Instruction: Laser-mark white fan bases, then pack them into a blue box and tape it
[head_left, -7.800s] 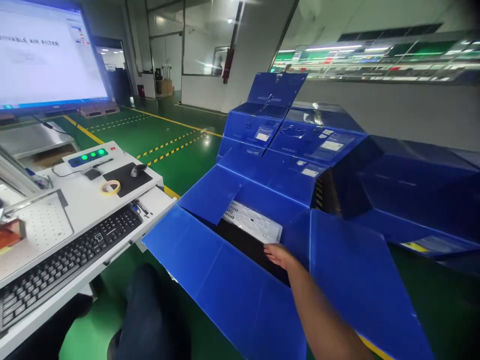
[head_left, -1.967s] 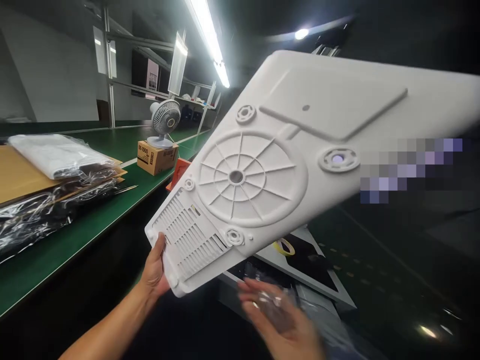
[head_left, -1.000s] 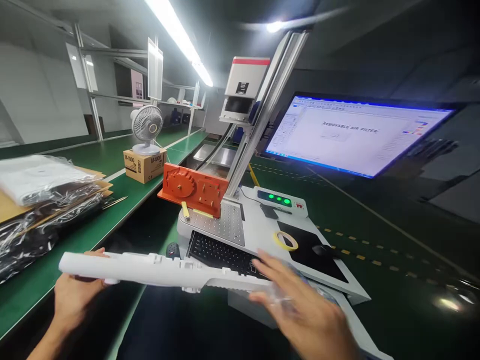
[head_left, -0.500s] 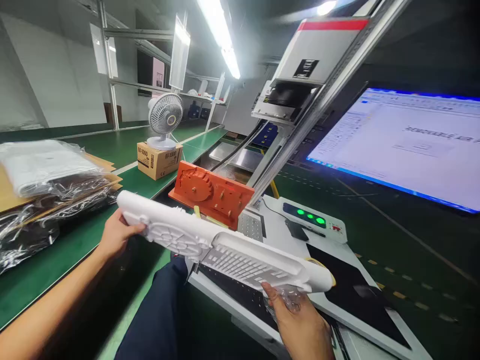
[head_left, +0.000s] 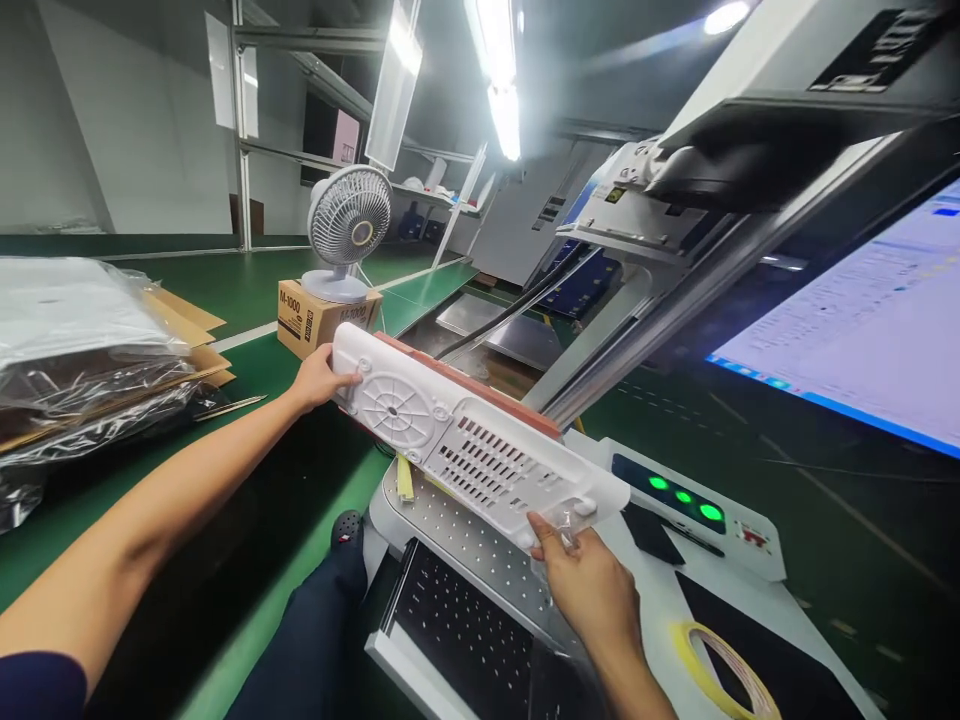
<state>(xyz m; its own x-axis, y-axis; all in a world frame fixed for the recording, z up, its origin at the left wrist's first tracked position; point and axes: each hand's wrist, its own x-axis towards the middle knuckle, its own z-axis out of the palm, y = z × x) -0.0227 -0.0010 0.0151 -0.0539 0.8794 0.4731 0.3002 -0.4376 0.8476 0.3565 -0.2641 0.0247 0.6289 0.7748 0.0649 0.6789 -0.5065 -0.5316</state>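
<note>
Hands grip a long white moulded plastic panel with vent slots and a round ribbed disc [head_left: 465, 445] at its two ends: the left hand [head_left: 319, 377] clasps the far end, the right hand [head_left: 589, 585] pinches the near end along with clear plastic film [head_left: 564, 522]. The panel lies tilted against an orange fixture [head_left: 480, 378], above the perforated metal worktop [head_left: 469, 540] and black keyboard [head_left: 469, 650].

Matt white plastic panel [head_left: 465, 450], ribbed and slotted. Clear glossy film [head_left: 562, 522] under it. Perforated metal plate [head_left: 480, 545] looks dull. Far left, brown cardboard box [head_left: 315, 315]; crinkled shiny plastic bags [head_left: 75, 350].
</note>
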